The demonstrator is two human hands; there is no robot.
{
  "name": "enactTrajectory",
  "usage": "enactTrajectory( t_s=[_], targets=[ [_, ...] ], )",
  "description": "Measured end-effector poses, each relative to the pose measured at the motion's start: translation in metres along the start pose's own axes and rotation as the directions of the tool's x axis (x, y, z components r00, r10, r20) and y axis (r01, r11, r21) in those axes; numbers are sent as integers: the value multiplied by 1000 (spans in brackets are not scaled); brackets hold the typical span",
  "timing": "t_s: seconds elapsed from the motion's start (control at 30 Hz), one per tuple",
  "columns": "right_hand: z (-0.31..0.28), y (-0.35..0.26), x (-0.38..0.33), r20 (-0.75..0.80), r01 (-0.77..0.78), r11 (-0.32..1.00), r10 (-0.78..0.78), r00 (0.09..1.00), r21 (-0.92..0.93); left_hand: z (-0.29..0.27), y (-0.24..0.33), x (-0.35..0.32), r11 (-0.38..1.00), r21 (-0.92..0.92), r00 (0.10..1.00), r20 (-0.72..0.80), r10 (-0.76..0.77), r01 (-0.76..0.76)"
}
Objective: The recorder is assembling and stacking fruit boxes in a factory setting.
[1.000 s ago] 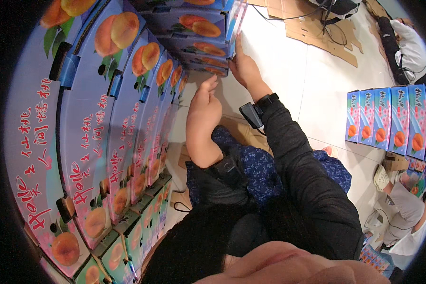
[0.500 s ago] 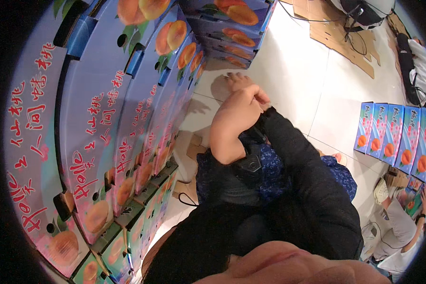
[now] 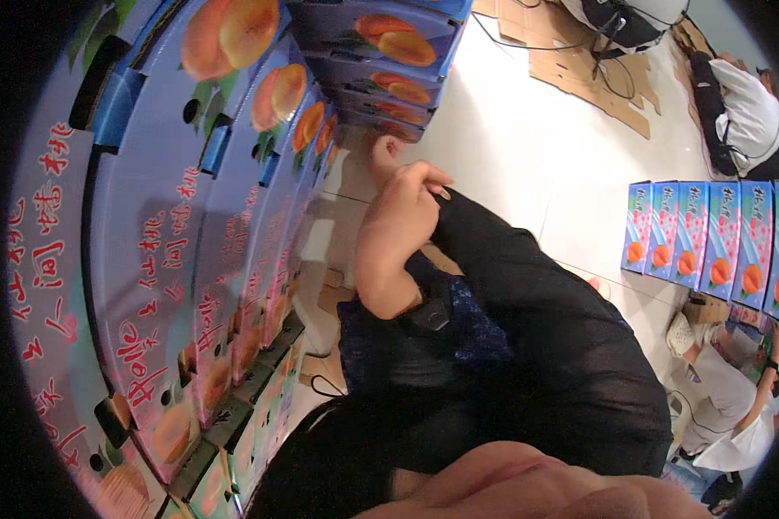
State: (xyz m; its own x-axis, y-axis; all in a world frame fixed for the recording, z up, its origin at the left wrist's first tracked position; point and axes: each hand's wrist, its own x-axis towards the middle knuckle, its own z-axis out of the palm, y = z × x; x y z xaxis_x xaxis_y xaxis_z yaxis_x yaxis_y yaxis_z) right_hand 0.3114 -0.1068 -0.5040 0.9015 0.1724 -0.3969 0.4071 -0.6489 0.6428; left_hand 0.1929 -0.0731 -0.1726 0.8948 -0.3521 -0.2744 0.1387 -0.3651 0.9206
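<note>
My left hand (image 3: 421, 179), at the end of a bare forearm, lies across my right wrist. Its fingers are bent over the cuff of my black sleeve (image 3: 493, 238) and grip the cloth. Just beyond it, my right hand (image 3: 386, 154) is curled in a loose fist, with nothing seen in it; part of its wrist is hidden behind the left hand. Both hands hang above the pale tiled floor, close to the stacked blue cartons with peach pictures (image 3: 389, 91). The left hand touches no carton.
A tall wall of blue and pink peach cartons (image 3: 160, 233) runs along my left. Flattened cardboard (image 3: 593, 82) and black cables lie ahead on the floor. At the right stands a row of narrow blue cartons (image 3: 688, 229), with people (image 3: 744, 112) seated or crouching nearby.
My right hand's fingers were spread and have curled in. My left hand stays at the right cuff. The whole view has shifted slightly, so cartons and arms appear farther left.
</note>
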Motion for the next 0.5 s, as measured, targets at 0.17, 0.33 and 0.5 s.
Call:
enactTrajectory(
  t_s=[0.17,0.33,0.5],
  targets=[
    [-11,-4,-21,19,36,997,-38,999,68,-4,-7,2,999,3,999,-8,49,-49],
    [-7,6,-23,38,36,994,-40,998,104,0,1,7,995,-85,999,-4,50,-50],
    [-12,-3,-30,3,69,987,-70,998,148,2,-14,9,983,16,978,-96,186,-185]
  ],
)
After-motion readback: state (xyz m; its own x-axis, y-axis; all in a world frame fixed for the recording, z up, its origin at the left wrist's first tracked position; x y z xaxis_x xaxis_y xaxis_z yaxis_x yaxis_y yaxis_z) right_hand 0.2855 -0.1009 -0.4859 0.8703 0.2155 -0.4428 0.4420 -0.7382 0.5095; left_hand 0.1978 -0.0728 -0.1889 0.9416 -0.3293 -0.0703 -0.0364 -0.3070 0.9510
